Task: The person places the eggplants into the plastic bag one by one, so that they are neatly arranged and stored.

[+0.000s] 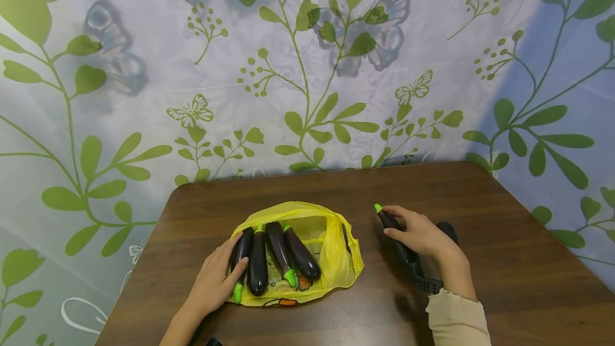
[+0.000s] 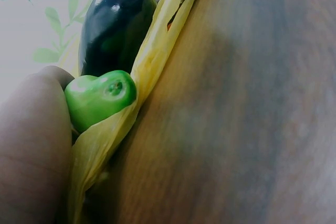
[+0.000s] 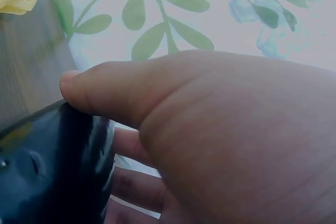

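My right hand (image 1: 415,231) grips an eggplant (image 1: 386,219) with its thumb and fingers, over the table right of the bag. Its green stem end points away from me; the dark glossy eggplant (image 3: 47,171) fills the lower left of the right wrist view. The yellow plastic bag (image 1: 343,260) lies with its mouth towards me, several eggplants side by side inside. My left hand (image 1: 213,279) is at the bag's left side, thumb across the leftmost eggplant (image 1: 244,247) and fingers along its outer side. That eggplant's green stem (image 2: 100,98) shows beside the thumb in the left wrist view.
The brown wooden table (image 1: 375,314) reaches back to a wall cloth (image 1: 298,95) printed with green leaves and butterflies. A dark rounded thing (image 1: 448,231) shows behind my right wrist. The table's right edge slants down beyond the right arm.
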`<state>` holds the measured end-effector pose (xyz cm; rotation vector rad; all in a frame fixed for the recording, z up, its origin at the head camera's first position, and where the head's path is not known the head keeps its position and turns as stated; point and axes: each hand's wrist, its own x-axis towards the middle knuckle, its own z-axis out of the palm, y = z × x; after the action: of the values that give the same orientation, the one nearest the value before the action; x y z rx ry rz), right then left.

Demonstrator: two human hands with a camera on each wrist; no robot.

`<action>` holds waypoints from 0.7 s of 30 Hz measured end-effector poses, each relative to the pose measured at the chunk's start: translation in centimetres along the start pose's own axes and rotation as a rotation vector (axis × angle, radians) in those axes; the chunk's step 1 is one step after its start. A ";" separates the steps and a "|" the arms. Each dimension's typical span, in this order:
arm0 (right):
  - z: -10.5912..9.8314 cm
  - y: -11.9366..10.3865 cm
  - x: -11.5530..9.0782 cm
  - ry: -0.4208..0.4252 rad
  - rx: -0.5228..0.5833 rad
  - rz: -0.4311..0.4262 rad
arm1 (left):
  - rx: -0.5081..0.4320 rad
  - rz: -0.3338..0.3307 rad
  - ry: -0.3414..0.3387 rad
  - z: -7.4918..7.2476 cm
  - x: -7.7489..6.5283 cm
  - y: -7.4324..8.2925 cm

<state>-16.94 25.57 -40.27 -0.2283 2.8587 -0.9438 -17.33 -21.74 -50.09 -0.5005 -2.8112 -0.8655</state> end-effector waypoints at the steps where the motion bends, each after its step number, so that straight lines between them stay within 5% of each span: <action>1: 0.0 0.0 0.0 0.002 0.001 0.005 | 0.000 0.001 0.001 0.0 0.0 0.0; 14: 0.7 0.4 0.2 -0.015 0.005 -0.002 | 0.003 0.003 -0.013 0.1 0.1 0.0; 21: 2.2 -0.2 1.1 -0.107 0.018 -0.042 | 0.018 0.016 0.005 0.0 0.3 0.1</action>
<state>-17.60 23.96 -41.97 -0.3278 2.7575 -0.9352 -17.58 -21.60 -49.99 -0.5171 -2.8042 -0.8368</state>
